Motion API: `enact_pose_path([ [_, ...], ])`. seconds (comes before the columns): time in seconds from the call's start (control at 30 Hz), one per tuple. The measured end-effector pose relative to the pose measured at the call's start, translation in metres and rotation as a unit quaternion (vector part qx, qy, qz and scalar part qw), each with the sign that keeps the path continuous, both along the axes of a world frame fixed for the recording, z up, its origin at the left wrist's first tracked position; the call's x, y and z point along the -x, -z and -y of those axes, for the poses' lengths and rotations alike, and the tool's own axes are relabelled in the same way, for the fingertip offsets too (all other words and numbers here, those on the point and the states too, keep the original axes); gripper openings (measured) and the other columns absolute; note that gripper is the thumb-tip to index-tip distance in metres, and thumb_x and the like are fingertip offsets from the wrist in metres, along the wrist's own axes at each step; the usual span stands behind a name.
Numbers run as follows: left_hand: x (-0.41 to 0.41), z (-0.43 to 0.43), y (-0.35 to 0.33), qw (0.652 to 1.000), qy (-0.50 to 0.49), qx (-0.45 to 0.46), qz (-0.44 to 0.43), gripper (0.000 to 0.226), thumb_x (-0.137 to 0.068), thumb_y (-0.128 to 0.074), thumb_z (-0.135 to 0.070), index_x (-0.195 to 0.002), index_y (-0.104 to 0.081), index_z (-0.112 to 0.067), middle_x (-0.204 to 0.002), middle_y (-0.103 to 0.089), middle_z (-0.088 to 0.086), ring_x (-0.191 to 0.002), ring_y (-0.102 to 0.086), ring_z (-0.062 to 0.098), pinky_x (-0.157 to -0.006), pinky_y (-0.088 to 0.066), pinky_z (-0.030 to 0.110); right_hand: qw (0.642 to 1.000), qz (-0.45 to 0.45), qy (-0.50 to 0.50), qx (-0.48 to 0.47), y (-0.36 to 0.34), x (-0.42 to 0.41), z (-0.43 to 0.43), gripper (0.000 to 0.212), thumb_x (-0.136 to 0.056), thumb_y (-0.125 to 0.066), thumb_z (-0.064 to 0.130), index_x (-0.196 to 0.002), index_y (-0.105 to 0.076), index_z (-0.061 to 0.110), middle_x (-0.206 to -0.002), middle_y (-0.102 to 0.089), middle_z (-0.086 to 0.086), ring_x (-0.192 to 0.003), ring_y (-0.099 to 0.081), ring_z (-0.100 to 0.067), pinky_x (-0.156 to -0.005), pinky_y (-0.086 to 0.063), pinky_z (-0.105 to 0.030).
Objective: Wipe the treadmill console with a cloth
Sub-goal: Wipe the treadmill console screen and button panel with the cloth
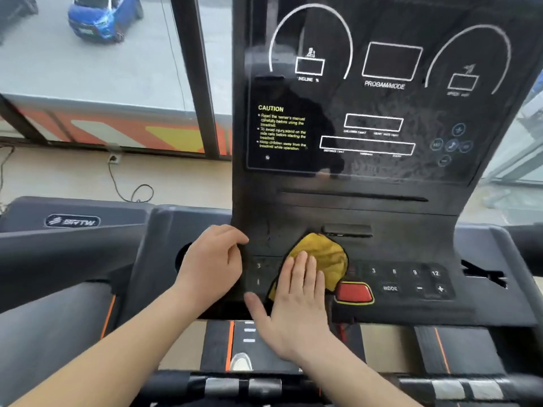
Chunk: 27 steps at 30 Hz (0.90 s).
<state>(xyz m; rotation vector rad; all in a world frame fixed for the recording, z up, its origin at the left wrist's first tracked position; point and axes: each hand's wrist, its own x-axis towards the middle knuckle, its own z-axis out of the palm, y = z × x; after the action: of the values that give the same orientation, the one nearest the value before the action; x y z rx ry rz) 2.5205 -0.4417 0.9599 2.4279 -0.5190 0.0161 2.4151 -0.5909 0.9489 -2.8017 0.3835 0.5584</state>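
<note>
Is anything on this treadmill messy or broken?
Nothing looks broken. The glossy display panel looks grimy: mottled smudges cover its right half. The right hand presses the yellow cloth flat on the button row lower down, away from those smudges.

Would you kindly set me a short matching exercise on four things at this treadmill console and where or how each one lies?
1 cloth
2 right hand
3 left hand
4 red button

A right of the cloth
B flat on the cloth
C yellow, bunched on the console
D at the console's left edge

Pairs: 1-C, 2-B, 3-D, 4-A
</note>
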Motion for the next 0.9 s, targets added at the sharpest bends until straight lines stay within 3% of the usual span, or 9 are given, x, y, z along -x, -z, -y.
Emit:
enact_pose_path([
  [0.1, -0.004, -0.018, 0.000, 1.000, -0.015, -0.003, -0.004, 0.028, -0.091, -0.059, 0.003, -0.105, -0.076, -0.013, -0.105, -0.073, -0.005, -0.103, -0.064, 0.016, -0.091, -0.055, 0.033, 0.995, -0.002, -0.096, -0.025, 0.001, -0.012, -0.033, 0.118, -0.066, 0.018, 0.085, -0.155, 0.026, 0.009, -0.159, 0.040, -0.018, -0.147, 0.040, -0.033, -0.123, 0.016, -0.055],
  [0.23, -0.008, -0.029, 0.003, 1.000, -0.026, 0.005, 0.002, 0.032, -0.088, -0.058, 0.007, -0.107, -0.075, -0.011, -0.108, -0.074, 0.001, -0.105, -0.064, 0.019, -0.093, -0.055, 0.036, 0.968, 0.017, -0.244, -0.052, 0.005, -0.017, -0.028, 0.103, -0.075, 0.013, 0.082, -0.157, 0.020, 0.020, -0.163, 0.035, -0.002, -0.148, 0.039, -0.021, -0.125, 0.013, -0.050],
  [0.33, -0.011, -0.031, 0.005, 0.999, -0.030, 0.019, 0.004, 0.036, -0.085, -0.057, 0.009, -0.108, -0.076, -0.010, -0.113, -0.073, 0.001, -0.110, -0.063, 0.020, -0.099, -0.051, 0.032, 0.970, 0.061, -0.230, -0.056, 0.007, -0.027, 0.008, 0.080, -0.087, 0.007, 0.075, -0.160, -0.004, 0.045, -0.167, 0.020, 0.013, -0.151, 0.032, -0.012, -0.126, 0.011, -0.045],
  [0.4, -0.010, -0.032, 0.004, 0.999, -0.030, 0.024, -0.002, 0.036, -0.086, -0.057, 0.008, -0.111, -0.075, -0.011, -0.117, -0.071, 0.000, -0.114, -0.061, 0.018, -0.101, -0.046, 0.026, 0.982, 0.083, -0.169, -0.028, 0.009, -0.034, 0.018, 0.072, -0.090, 0.005, 0.075, -0.157, -0.008, 0.053, -0.166, 0.023, 0.013, -0.150, 0.035, -0.015, -0.126, 0.010, -0.047],
  [0.47, -0.011, -0.034, 0.003, 0.999, -0.027, 0.027, -0.003, 0.036, -0.088, -0.058, 0.006, -0.115, -0.074, -0.013, -0.120, -0.070, -0.001, -0.117, -0.060, 0.015, -0.102, -0.044, 0.025, 0.983, 0.112, -0.149, -0.010, 0.011, -0.037, 0.008, 0.072, -0.093, 0.001, 0.076, -0.159, -0.011, 0.049, -0.168, 0.023, 0.009, -0.152, 0.033, -0.021, -0.126, 0.009, -0.051],
  [0.57, -0.016, -0.038, 0.003, 0.999, -0.029, 0.029, 0.011, 0.038, -0.088, -0.057, 0.005, -0.117, -0.073, -0.015, -0.121, -0.070, -0.002, -0.119, -0.059, 0.014, -0.104, -0.047, 0.029, 0.967, 0.133, -0.214, -0.019, 0.015, -0.030, -0.015, 0.069, -0.098, -0.010, 0.074, -0.160, -0.010, 0.045, -0.170, 0.014, 0.007, -0.154, 0.027, -0.028, -0.125, 0.010, -0.054],
  [0.7, -0.024, -0.038, 0.007, 0.999, -0.033, 0.031, 0.013, 0.041, -0.085, -0.057, 0.008, -0.116, -0.073, -0.014, -0.121, -0.070, -0.002, -0.120, -0.059, 0.016, -0.104, -0.050, 0.035, 0.969, 0.140, -0.202, -0.005, 0.017, -0.053, 0.003, 0.074, -0.098, -0.005, 0.073, -0.162, 0.000, 0.037, -0.169, 0.015, 0.011, -0.154, 0.027, -0.017, -0.126, 0.007, -0.048],
  [0.83, -0.022, -0.036, 0.010, 0.999, -0.025, 0.023, 0.011, 0.042, -0.087, -0.058, 0.008, -0.121, -0.072, -0.012, -0.128, -0.067, 0.000, -0.126, -0.056, 0.016, -0.106, -0.044, 0.026, 0.960, 0.181, -0.207, 0.062, 0.013, -0.098, 0.023, 0.072, -0.101, -0.012, 0.069, -0.162, -0.001, 0.033, -0.170, 0.012, 0.012, -0.154, 0.026, -0.019, -0.127, 0.008, -0.048],
  [0.9, -0.019, -0.037, 0.014, 0.999, -0.022, 0.020, 0.012, 0.042, -0.087, -0.058, 0.006, -0.122, -0.071, -0.013, -0.133, -0.065, -0.001, -0.129, -0.054, 0.015, -0.106, -0.044, 0.026, 0.962, 0.175, -0.208, 0.037, 0.013, -0.099, 0.018, 0.073, -0.101, -0.011, 0.069, -0.163, -0.001, 0.032, -0.170, 0.014, 0.013, -0.154, 0.026, -0.018, -0.127, 0.010, -0.048],
])
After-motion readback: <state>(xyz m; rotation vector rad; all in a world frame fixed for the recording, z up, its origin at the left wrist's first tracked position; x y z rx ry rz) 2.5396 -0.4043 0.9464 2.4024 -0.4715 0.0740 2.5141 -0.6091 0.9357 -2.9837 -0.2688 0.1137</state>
